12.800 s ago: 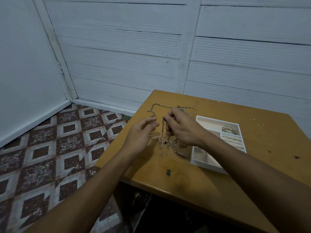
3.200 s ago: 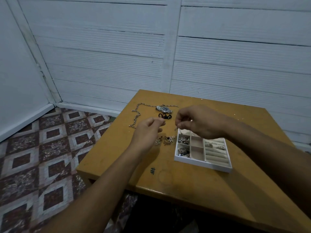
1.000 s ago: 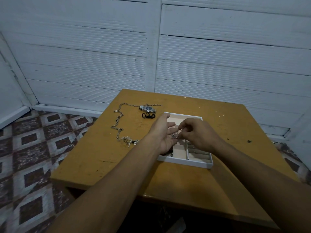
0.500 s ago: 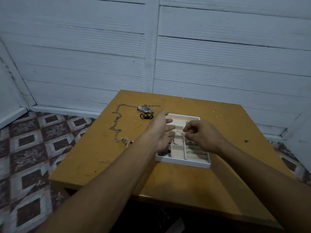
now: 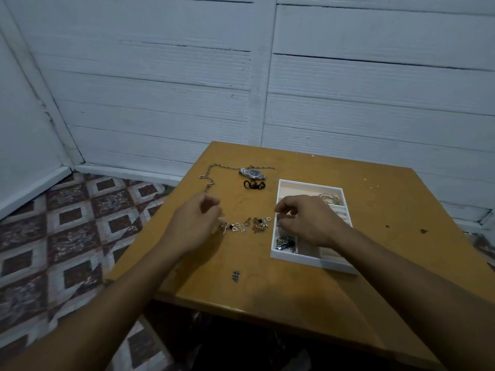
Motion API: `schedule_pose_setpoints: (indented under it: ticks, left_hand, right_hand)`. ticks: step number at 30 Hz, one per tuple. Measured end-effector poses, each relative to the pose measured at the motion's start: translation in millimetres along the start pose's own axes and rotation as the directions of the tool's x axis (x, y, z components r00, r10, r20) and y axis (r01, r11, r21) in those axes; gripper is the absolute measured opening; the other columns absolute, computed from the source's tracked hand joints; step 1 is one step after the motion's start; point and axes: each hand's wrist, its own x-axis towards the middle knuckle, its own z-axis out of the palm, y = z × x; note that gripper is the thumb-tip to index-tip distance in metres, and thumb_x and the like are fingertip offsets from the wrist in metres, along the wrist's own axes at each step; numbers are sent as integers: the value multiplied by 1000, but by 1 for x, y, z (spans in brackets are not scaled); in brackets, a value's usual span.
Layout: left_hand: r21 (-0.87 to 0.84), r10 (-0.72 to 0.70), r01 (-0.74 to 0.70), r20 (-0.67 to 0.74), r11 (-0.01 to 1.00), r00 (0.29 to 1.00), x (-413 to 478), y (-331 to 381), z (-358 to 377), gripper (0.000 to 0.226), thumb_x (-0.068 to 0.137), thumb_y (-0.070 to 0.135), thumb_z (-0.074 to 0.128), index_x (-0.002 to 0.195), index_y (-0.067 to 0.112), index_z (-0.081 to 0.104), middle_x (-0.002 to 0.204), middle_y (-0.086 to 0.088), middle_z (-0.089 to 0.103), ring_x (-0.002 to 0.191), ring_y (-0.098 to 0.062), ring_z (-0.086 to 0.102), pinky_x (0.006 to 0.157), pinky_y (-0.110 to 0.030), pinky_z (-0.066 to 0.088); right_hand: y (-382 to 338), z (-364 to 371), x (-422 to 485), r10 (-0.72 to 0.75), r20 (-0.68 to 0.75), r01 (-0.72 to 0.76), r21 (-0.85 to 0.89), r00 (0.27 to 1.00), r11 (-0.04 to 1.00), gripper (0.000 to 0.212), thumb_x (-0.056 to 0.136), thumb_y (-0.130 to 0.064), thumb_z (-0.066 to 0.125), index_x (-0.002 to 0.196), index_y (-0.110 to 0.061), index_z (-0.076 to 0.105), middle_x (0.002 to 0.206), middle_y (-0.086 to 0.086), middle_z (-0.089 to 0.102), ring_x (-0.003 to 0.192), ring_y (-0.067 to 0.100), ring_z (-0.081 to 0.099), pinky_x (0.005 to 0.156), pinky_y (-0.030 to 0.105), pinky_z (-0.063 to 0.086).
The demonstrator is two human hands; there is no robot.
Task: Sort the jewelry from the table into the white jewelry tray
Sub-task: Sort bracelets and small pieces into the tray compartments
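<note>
The white jewelry tray (image 5: 308, 259) sits on the wooden table (image 5: 267, 295), right of centre. Its front-left compartment holds dark metal pieces (image 5: 285, 243), and bangles (image 5: 329, 198) lie at its back right. My right hand (image 5: 308, 223) hovers over the tray's left side with fingers curled, thumb and fingertips pinching a small shiny piece. A cluster of small charms (image 5: 249, 226) lies left of the tray. My left hand (image 5: 195, 226) curls down onto the cluster's left end and grips pieces there. Farther back lie a wristwatch (image 5: 253, 173), a black piece (image 5: 253, 184) and a long chain (image 5: 209, 178).
The table stands in a corner of white plank walls, with patterned floor tiles (image 5: 80, 223) to its left. A black hash mark (image 5: 235, 276) is drawn near the table's front edge. Bare tabletop lies right of and in front of the tray.
My left hand has moved left, from beside the tray to the charm cluster on the table. My right hand stays over the tray's left compartments. The view has shifted left.
</note>
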Motion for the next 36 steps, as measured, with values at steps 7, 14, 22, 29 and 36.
schedule_pose_setpoints:
  ticks: [7,14,22,29,36]
  left_hand:
    - [269,95,-99,29,958,995,-19,-32,-6,30,95,31,53,125,28,54,128,9,55,111,-5,47,89,-27,41]
    - [343,264,-285,109,895,958,-30,-34,12,29,95,35,51,124,32,51,131,15,48,117,4,32,95,-19,28]
    - [352,317,-346,139,870,938,-32,-20,36,31,95,36,50,125,30,51,138,13,45,136,-6,25,110,-25,23]
    - [258,311,-331,118,908,943,-25,-6,46,28,94,30,52,122,26,54,126,12,51,119,-2,38,95,-20,30]
    - [34,193,-195,47,980,980,-8,21,51,28,96,25,52,123,22,59,117,7,60,92,-6,51,77,-20,41]
  right_hand:
    - [-24,22,14,-58,62,79,-430,996,899,31,88,-39,59,118,-31,63,130,-3,54,122,25,39,95,45,30]
    - [-27,34,22,-70,60,91,-504,996,859,19,91,-32,57,100,-21,69,116,0,56,113,26,39,88,44,31]
    - [-23,30,17,-133,-13,118,-385,991,915,14,88,-31,55,84,-24,66,101,-5,61,107,21,43,84,40,28]
    - [-19,9,15,-82,-102,86,37,991,996,9,88,-25,57,83,-24,63,84,-7,68,85,18,62,82,40,49]
    - [-22,-6,14,-74,-92,92,215,993,972,6,92,-16,58,90,-18,63,74,-2,63,65,13,56,62,28,45]
